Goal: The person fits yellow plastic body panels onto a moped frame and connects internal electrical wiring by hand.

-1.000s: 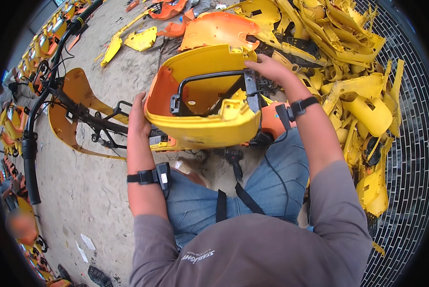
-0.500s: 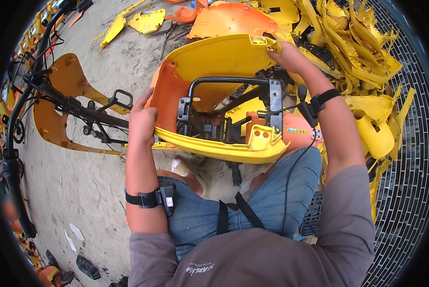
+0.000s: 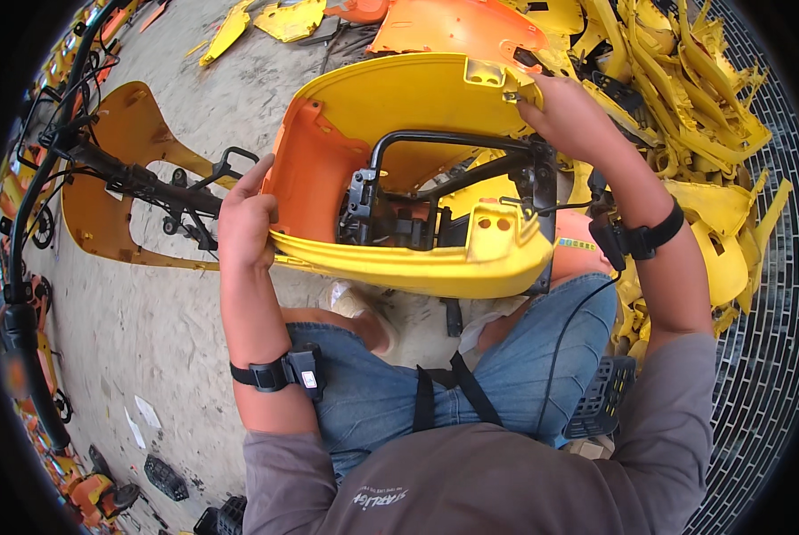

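Note:
I hold a large yellow plastic shell (image 3: 417,98) with an orange inner face, tilted over my knees. A black metal bracket (image 3: 453,147) is fixed inside its hollow. My left hand (image 3: 246,218) grips the shell's left edge at the orange part. At the shell's upper right corner my right hand (image 3: 570,116) holds the rim beside the bracket. Both wrists carry black straps. My jeans show under the shell.
A heap of yellow plastic parts (image 3: 684,134) lies at the right, next to a dark metal grating (image 3: 774,312). An orange-brown panel with a black handlebar frame (image 3: 141,183) lies on the sandy ground at the left. More orange panels (image 3: 457,27) sit behind.
I have pulled the shell closer and tilted it so its hollow faces me more. My right hand has slid from the top rim to the upper right corner.

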A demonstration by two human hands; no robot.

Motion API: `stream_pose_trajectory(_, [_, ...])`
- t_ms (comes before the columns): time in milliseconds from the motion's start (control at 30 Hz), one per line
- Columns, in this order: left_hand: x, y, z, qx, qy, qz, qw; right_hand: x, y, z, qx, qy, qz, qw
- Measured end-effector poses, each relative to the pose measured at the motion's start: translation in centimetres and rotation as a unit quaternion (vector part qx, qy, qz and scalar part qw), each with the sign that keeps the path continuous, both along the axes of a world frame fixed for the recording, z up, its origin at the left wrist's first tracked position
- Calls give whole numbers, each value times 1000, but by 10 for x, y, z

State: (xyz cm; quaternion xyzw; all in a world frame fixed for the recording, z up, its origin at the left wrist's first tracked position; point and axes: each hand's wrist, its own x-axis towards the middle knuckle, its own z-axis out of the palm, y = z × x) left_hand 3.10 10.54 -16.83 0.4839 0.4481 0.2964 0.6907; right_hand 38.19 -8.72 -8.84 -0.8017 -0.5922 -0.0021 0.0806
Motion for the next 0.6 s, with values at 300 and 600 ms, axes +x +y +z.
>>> stream_pose_trajectory(300, [6,34,7,-2,-34,-10,999,16,45,9,24,-27,40,999])
stream_pose_trajectory(600, [-59,89,-7,0,-120,248,961,-46,98,15,21,-68,65,995])
